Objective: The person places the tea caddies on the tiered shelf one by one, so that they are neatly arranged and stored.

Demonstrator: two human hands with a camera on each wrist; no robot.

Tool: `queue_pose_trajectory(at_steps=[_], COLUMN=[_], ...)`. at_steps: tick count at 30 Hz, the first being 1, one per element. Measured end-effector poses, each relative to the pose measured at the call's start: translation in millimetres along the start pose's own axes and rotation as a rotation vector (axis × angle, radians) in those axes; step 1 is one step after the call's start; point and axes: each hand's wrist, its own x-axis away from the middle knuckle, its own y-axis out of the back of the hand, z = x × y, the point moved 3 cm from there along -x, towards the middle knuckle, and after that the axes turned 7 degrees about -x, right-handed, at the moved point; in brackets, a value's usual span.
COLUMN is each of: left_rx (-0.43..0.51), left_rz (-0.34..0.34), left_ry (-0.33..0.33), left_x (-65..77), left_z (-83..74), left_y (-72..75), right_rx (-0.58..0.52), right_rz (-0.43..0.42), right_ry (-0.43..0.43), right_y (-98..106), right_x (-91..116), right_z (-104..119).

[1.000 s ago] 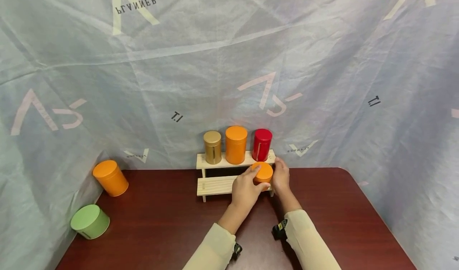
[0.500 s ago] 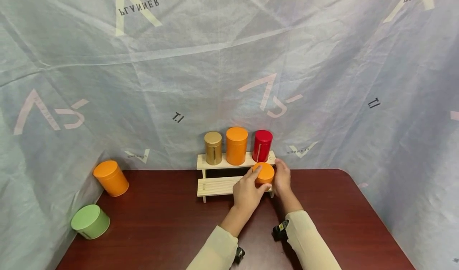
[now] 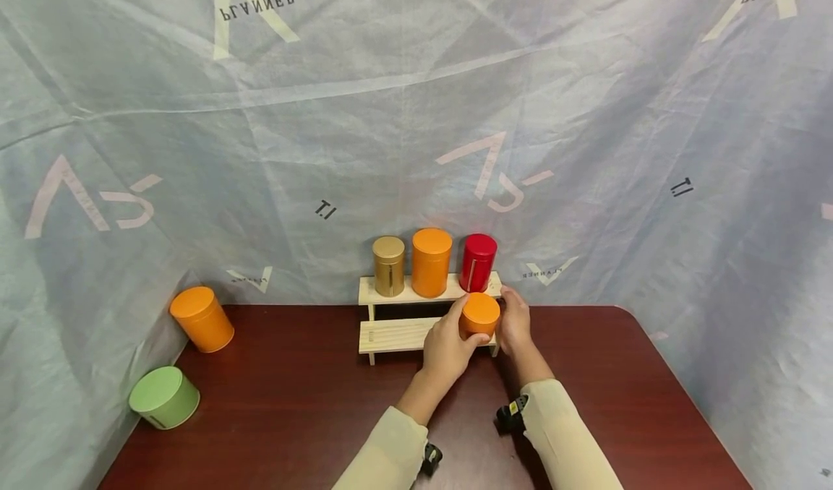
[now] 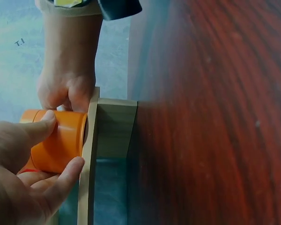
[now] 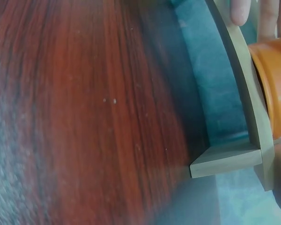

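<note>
A short orange tin (image 3: 481, 315) stands upright at the right end of the lower step of a two-step wooden shelf (image 3: 390, 337). My left hand (image 3: 449, 345) grips it from the left, thumb in front and fingers round the far side. In the left wrist view, thumb and fingers span the orange tin (image 4: 61, 140), its base close against the board. My right hand (image 3: 516, 322) is at the shelf's right end, close beside the tin. Tin and shelf partly hide its fingers, so I cannot tell how they lie.
Along the upper step stand a gold tin (image 3: 389, 267), a tall orange tin (image 3: 432, 263) and a red tin (image 3: 479, 263). At the left table edge, another orange tin (image 3: 202, 319) and a green tin (image 3: 164, 397) stand against the grey cloth (image 3: 325, 150).
A left finger that lay across the tin's lid has slid off to its side, leaving the lid uncovered. The tin has shifted slightly right. My right hand has stayed nearly still.
</note>
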Motion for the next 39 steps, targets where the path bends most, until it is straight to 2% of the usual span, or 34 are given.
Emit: queue_pose_trajectory(at_steps=[7, 13, 21, 28, 39], left_rx=[0.025, -0.001, 0.026, 0.046, 0.054], left_rz=[0.06, 0.065, 0.093, 0.089, 0.118], left_ry=[0.019, 0.017, 0.014, 0.002, 0.031], left_x=[-0.6, 3.6, 11.8, 20.0, 27.5], left_z=[3.6, 4.6, 10.0, 10.8, 9.4], left_y=[1.8, 8.8, 27.4, 48.4, 69.0], right_rx=[0.039, 0.03, 0.052, 0.093, 0.062], right_rz=[-0.017, -0.008, 0.005, -0.005, -0.038], right_ry=[0.0, 0.04, 0.04, 0.033, 0.036], right_y=[-0.2, 0.5, 1.8, 0.7, -0.8], right_x=[0.9, -0.3, -1.3, -0.1, 0.8], right_z=[2.3, 0.4, -1.0, 1.3, 0.9])
